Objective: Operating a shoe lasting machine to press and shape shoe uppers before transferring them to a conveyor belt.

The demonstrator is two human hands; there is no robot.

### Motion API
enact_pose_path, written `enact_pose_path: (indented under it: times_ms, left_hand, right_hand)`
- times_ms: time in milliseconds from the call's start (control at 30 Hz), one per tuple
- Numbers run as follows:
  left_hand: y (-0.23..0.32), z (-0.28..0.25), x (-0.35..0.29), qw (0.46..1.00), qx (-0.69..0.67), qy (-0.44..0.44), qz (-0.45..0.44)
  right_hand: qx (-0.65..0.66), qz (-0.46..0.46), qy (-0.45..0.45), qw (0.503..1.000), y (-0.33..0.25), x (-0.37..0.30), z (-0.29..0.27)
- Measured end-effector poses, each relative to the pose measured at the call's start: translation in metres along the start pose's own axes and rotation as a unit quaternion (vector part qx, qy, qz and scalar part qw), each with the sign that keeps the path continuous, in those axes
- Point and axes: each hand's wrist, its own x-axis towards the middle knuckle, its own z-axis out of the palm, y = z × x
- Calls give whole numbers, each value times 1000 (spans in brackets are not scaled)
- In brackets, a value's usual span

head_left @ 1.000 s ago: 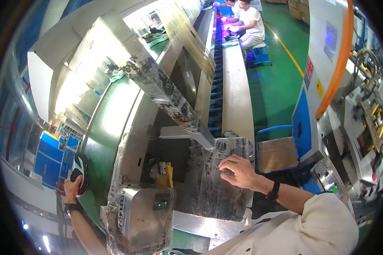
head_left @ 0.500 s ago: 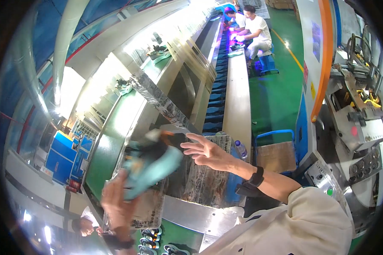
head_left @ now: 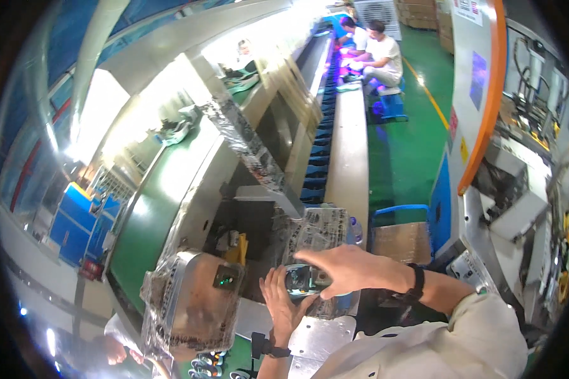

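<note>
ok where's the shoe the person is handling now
In the head view, the shoe is low and slightly right of centre, between the left hand and the right hand, to the right of the metal box with green lights.

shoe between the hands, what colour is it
The shoe is black with pale blue-green edging (head view).

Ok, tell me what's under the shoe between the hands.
The plastic-wrapped box shows beyond the shoe. What lies directly beneath is covered by shoe, left hand and right hand.
</note>
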Motion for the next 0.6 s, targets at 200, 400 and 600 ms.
enact_pose_path:
  times_ms: [200, 400, 600]
  left_hand:
    - [3, 4, 1, 999, -4, 47, 6]
    - [41, 7, -3, 934, -311, 171, -48]
    - [166, 75, 7, 744, -647, -88, -147]
  right_hand:
    - [-151, 4, -16, 988, -1, 14, 29]
    - [-44, 72, 121, 989, -1, -39, 36]
    - [271, 168, 444, 838, 1, -186, 6]
